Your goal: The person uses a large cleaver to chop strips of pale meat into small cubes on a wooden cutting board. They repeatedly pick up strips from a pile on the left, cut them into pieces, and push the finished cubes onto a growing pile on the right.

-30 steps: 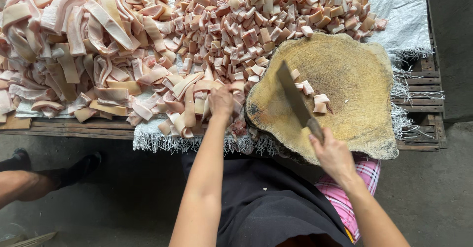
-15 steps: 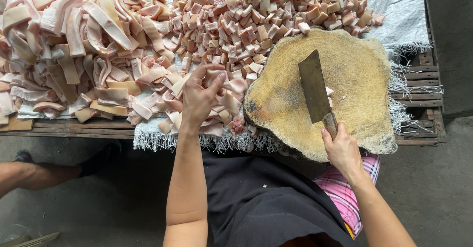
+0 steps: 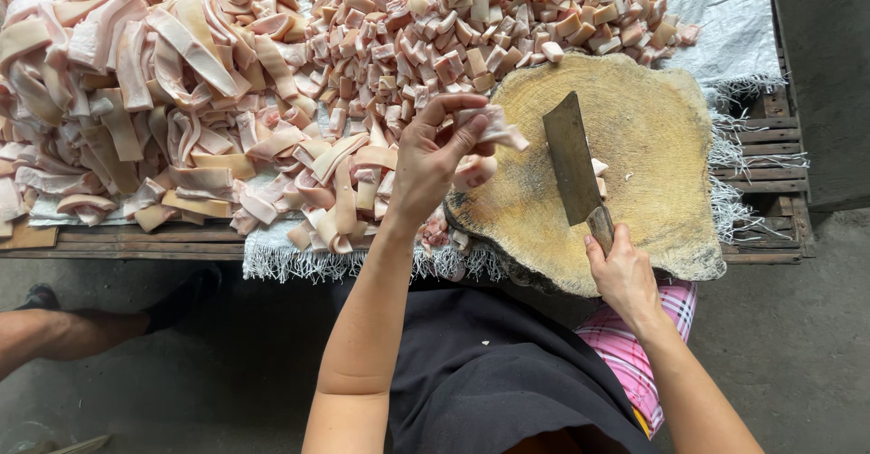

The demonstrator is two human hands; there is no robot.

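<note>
Fingers of the left hand (image 3: 433,166) curl around a few pale pink strips (image 3: 489,132), lifted just above the left edge of the round wooden chopping block (image 3: 652,128). The strips hang from the fingertips, thumb pressing them from above. The right hand (image 3: 623,277) is clenched on the handle of a cleaver (image 3: 573,159), blade flat over the block. Behind lie a pile of cut cubes (image 3: 489,19) and a heap of long strips (image 3: 136,101) on white woven sheeting (image 3: 716,10).

Grey concrete floor (image 3: 797,327); slatted wooden table (image 3: 770,159)
</note>
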